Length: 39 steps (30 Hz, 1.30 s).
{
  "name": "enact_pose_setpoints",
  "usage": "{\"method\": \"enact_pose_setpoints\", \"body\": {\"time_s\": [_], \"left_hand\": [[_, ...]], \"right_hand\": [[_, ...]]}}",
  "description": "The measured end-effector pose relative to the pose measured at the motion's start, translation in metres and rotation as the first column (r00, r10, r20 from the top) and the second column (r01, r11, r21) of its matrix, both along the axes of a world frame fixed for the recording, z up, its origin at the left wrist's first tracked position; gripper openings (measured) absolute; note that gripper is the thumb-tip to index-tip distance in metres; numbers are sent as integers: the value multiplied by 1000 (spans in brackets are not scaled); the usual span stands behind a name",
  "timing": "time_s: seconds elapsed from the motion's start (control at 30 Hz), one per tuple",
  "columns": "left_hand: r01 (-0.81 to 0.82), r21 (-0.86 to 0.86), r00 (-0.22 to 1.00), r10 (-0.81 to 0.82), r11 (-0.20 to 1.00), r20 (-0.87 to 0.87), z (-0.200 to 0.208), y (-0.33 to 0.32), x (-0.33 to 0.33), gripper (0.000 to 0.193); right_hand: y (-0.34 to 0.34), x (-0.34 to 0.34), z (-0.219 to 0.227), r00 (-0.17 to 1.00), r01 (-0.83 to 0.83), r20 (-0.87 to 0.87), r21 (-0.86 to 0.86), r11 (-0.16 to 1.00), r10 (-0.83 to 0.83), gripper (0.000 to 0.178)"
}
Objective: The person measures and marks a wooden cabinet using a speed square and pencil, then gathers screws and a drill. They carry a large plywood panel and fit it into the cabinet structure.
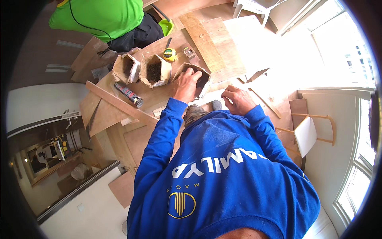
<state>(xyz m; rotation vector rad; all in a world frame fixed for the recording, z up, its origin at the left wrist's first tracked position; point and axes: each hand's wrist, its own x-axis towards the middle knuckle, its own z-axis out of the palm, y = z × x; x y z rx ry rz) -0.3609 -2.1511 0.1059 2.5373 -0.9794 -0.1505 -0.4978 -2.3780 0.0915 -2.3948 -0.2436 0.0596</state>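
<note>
My left hand reaches into an open cardboard box, the rightmost of three in a row. Its fingers are bent down inside, and the box wall and hand hide what they grip. Beside it on the left, another torn-topped box holds a heap of small dark pieces, perhaps nails or screws. The third box stands at the left end; its contents are in shadow. My right hand hovers to the right of the boxes, in front of my body, fingers curled together; anything in them is too small to make out.
A yellow tape measure and a small pack lie behind the boxes on the plywood. A dark tube lies front left near a long wooden strip. A person in green is at the far left. A chair stands right.
</note>
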Motion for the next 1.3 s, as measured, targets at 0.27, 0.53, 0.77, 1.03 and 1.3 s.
{"method": "enact_pose_setpoints", "body": {"time_s": [0.27,0.53,0.77,1.03,1.3], "left_hand": [[8,24,997,-10,1000,73,-19,-3,5,28],[17,67,996,-23,998,91,-17,-4,8,30],[40,11,996,-40,999,74,-6,1,9,24],[32,40,995,-35,999,94,-22,-6,11,21],[-6,-47,1000,6,999,-3,-14,5,19,35]], "right_hand": [[3,2,1,998,-41,37,-16,999,42,13],[-2,-2,1,999,-22,36,-30,999,23,13],[-5,-7,0,1000,23,2,11,1000,-23,13],[0,-2,2,999,-40,23,6,999,40,12],[-1,-5,3,1000,-7,23,23,1000,6,11]]}}
